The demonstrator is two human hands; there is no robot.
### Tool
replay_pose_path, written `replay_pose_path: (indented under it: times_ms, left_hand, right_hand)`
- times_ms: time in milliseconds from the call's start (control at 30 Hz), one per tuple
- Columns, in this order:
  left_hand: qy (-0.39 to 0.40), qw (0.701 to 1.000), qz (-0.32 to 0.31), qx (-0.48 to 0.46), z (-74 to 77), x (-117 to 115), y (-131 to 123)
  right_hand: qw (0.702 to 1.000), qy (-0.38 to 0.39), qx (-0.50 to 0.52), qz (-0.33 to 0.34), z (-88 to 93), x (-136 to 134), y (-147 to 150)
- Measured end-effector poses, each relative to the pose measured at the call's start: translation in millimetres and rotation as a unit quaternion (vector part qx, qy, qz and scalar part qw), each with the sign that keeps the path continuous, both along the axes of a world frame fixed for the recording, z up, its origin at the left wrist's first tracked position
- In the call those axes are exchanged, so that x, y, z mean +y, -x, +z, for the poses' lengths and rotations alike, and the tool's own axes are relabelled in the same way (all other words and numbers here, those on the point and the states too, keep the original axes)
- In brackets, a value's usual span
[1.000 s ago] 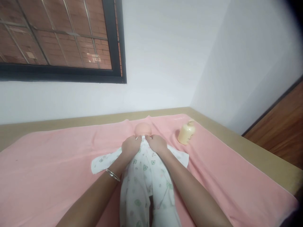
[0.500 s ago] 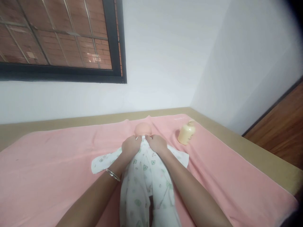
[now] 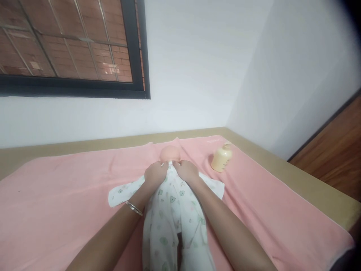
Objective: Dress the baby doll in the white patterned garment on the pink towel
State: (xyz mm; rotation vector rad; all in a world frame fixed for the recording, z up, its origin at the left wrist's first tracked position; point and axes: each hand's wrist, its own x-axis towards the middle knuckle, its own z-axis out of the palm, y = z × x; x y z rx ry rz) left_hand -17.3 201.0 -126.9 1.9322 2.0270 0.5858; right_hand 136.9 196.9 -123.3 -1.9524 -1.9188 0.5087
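A baby doll [image 3: 170,153] lies on its back on a pink towel, with only the top of its head showing beyond my hands. White baby clothes [image 3: 172,203] with green animal prints cover its body, sleeves spread to both sides and legs toward me. My left hand [image 3: 156,174] pinches the left side of the collar, a silver bangle on its wrist. Opposite it, my right hand [image 3: 186,172] grips the collar's right side. The two hands nearly meet at the neck, and they hide the doll's face and the fastening there.
The pink towel [image 3: 70,195] covers most of a tan surface [image 3: 284,165]. A pale yellow pump bottle [image 3: 222,158] stands on the towel right of the doll's head. White walls [image 3: 191,75] rise behind, with a dark-framed barred window [image 3: 138,56] at upper left and wood panelling [image 3: 335,139] at right.
Both hands stay at the collar with hardly any movement. The whole view has shifted very slightly.
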Motion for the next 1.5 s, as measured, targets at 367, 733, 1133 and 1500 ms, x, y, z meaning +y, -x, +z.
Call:
replay_pose_path:
  times_ms: [367,733,1133,1500]
  left_hand:
    - [-0.002,1.000,0.000,-0.004,1.0,-1.2,-0.6]
    - [-0.001,1.000,0.002,-0.002,-0.1,-0.7,-0.3]
    - [-0.012,1.000,0.006,0.015,4.0,-4.7,-3.3]
    - [-0.015,1.000,0.001,0.012,2.9,-4.4,-2.4]
  right_hand:
    - [1.000,-0.005,0.007,0.004,-2.0,0.2,-0.3]
    - [1.000,0.002,-0.005,0.007,-1.2,0.4,-0.5]
    - [1.000,0.008,-0.010,0.007,3.1,-2.8,-0.4]
    - [1.000,-0.007,0.005,0.001,3.2,-3.1,-0.2]
